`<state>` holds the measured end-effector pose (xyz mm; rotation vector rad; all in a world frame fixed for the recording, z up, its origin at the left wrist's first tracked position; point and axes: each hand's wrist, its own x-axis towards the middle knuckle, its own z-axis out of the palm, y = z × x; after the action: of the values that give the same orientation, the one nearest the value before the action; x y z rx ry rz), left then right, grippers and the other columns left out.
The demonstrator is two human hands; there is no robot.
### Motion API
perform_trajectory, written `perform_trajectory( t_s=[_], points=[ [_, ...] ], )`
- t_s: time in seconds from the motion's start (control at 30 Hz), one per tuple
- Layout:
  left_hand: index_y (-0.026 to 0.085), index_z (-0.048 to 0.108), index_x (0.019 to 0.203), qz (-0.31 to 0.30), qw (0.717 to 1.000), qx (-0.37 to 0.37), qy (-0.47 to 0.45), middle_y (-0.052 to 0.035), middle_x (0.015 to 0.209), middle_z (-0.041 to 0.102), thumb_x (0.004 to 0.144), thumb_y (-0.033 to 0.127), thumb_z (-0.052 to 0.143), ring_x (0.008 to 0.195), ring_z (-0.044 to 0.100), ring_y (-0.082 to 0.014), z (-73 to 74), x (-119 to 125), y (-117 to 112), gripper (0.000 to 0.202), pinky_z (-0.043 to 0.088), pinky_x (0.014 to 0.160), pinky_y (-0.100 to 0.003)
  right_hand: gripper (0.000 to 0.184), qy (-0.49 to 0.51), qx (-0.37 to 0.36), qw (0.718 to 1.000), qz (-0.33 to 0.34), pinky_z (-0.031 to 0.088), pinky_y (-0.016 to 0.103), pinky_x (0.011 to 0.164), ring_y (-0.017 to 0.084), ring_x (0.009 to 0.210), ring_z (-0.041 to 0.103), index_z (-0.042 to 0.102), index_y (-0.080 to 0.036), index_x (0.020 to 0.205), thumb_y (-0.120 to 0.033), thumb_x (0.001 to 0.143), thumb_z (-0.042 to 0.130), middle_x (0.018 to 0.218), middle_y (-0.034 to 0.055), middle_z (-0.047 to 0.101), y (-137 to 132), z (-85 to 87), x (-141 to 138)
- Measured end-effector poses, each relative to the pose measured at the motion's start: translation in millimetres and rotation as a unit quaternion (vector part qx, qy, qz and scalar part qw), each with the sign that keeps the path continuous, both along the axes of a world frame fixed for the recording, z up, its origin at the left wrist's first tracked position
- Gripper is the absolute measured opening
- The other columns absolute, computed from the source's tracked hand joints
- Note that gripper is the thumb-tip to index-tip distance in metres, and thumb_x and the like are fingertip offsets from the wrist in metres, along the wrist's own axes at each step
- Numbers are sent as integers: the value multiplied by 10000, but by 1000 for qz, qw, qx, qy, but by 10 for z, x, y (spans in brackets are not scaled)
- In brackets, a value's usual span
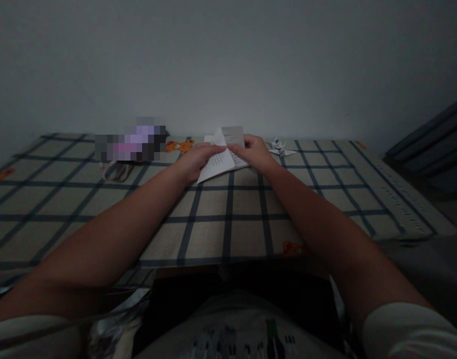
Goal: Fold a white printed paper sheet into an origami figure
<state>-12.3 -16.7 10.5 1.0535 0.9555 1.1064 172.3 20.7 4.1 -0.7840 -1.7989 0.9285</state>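
A partly folded sheet of printed paper (pixel 219 160) is held over the far middle of the table, its near left corner pointing down toward me. My left hand (pixel 196 159) grips its left side, thumb lying across the top and the other fingers mostly hidden. On the right side, my right hand (pixel 254 149) pinches the paper with its thumb pressed near the middle fold; its fingers curl behind. Both thumb tips almost meet at the crease. Just right of my right hand sits a folded paper crane (pixel 281 148) made of printed paper.
A checked tablecloth (pixel 209 234) with bear prints covers the table, which stands against a pale wall (pixel 228 65). At the far left lies a pixelated purple and dark item (pixel 138 142) with a looped strap (pixel 116 172). Dark folded fabric (pixel 434 144) is beyond the right edge.
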Motion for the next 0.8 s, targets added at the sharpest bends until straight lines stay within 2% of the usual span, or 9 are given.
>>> perform_trajectory(
  t_s=[0.2, 0.4, 0.63, 0.8],
  points=[
    [89, 698, 999, -4, 1000, 5, 3, -113, 876, 766, 799, 201, 674, 724, 725, -175, 7, 6, -19, 230, 601, 772, -299, 355, 29, -71, 997, 33, 522, 287, 756, 161, 826, 659, 707, -160, 925, -447, 725, 765, 946, 47, 742, 15, -9, 11],
    [107, 699, 960, 19, 1000, 1, 25, -94, 846, 763, 795, 205, 676, 716, 718, -181, 15, 5, -19, 193, 594, 806, -327, 302, 51, -157, 984, 74, 533, 290, 737, 159, 777, 668, 726, -164, 888, -383, 694, 797, 927, 49, 757, 3, -5, 23],
    [99, 695, 988, -1, 999, 7, 42, -119, 867, 764, 801, 239, 677, 763, 733, -202, 4, -5, -22, 234, 596, 843, -363, 329, 47, -152, 984, 78, 548, 316, 782, 174, 809, 684, 730, -161, 921, -401, 705, 792, 966, 60, 760, 14, -27, 21],
    [82, 696, 984, -1, 1000, 11, 17, -119, 871, 765, 800, 207, 675, 715, 726, -175, 2, -9, -17, 223, 603, 809, -323, 342, 50, -122, 988, 85, 541, 309, 817, 170, 873, 682, 713, -172, 967, -409, 727, 775, 1022, 54, 753, -13, -16, 9]
  ],
)
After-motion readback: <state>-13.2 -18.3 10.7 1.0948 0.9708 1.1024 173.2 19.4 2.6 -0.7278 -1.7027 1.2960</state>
